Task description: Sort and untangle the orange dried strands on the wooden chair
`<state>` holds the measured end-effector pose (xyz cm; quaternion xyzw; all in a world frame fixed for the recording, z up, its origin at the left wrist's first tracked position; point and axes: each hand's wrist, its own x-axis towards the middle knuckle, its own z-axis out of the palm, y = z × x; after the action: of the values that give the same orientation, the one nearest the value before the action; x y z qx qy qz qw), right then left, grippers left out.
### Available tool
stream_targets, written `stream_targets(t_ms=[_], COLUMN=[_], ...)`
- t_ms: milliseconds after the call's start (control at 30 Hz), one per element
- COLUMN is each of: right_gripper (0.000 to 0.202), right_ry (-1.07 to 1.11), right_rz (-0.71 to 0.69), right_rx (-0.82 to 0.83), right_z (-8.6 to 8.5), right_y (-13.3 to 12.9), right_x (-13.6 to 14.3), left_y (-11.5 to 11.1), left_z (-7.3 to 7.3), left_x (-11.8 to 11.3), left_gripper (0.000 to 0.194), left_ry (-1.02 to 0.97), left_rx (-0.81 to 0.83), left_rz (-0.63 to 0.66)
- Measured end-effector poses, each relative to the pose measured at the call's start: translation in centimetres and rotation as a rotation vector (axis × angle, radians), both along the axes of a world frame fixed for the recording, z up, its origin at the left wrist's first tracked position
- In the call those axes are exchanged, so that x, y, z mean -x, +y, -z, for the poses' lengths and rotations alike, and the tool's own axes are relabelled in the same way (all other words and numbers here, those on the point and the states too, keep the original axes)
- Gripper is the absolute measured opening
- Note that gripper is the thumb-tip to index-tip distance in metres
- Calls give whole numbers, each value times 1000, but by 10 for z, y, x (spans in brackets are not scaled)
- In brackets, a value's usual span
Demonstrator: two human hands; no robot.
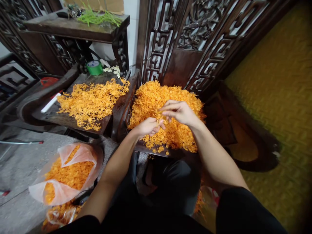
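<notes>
A large heap of small orange pieces (156,94) covers a dark wooden seat in front of me. Over the heap, my left hand (149,126) is closed on a small orange piece (159,117), its fingertips close to those of my right hand. My right hand (179,112) has its fingers bent and pinched at the same orange piece. Strands of orange show between the two hands; their exact shape is too small to tell. On the dark wooden table to the left lies a looser spread of spidery orange pieces (92,100).
A green tape roll (95,67) and a white strip (50,103) rest on the left table. Green stems (97,18) lie on a higher stand behind. An open bag (70,172) of orange pieces sits on the floor at left. Carved wooden panels (182,65) rise behind the heap.
</notes>
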<state>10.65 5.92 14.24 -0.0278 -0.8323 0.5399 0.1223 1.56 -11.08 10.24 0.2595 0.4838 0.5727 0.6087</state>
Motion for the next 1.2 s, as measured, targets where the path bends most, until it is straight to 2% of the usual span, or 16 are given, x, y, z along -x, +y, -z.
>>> stream_targets(t_ms=[100,200,267,333,400,500,567,633,767,800,867,933,1067,1133,1200], right_gripper=[36,30,21,14,12,15,14,19,40,40,36,35,25,19,19], right_ry=[104,279,327,222,108,49,84,159,97,83,107,163,362,332,255], right_rz=[362,729,831,777,658,461,426,433,224,244,401,571,911,908,800], right_rx=[217,287,272,172,-68,-451,-548,-479,-82,13,171,255,214,159,10], right_z=[15,20,22,24,27,25,17,8,1,2,8,15,23,26,28], right_y=[20,59,84,98,97,79,62,42,0,-7,-11,3,65,93,105], right_x=[15,23,24,24,25,23,16,4,-11,-10,-2,8,15,13,13], left_y=[2,-1,-3,-2,0,4,6,6,11,13,16,16,2,-5,-7], left_z=[-1,1,4,6,7,6,4,3,-2,-3,-6,-10,-13,-13,-12], left_x=[0,2,5,8,10,11,11,10,3,1,-5,-7,-1,3,4], left_gripper=[33,30,29,30,31,32,32,32,33,34,35,36,37,38,39], left_ry=[-123,-211,-228,-230,-239,-263,-276,-283,-279,-280,-301,-341,-389,-400,-415], left_rx=[-82,-86,-97,-136,-162,-164,-172,-188,-201,-192,-171,-152,-144,-155,-169], left_rz=[-47,-6,-25,-84,-113,-131,-152,-167,-179,-170,-142,-117,-123,-132,-115])
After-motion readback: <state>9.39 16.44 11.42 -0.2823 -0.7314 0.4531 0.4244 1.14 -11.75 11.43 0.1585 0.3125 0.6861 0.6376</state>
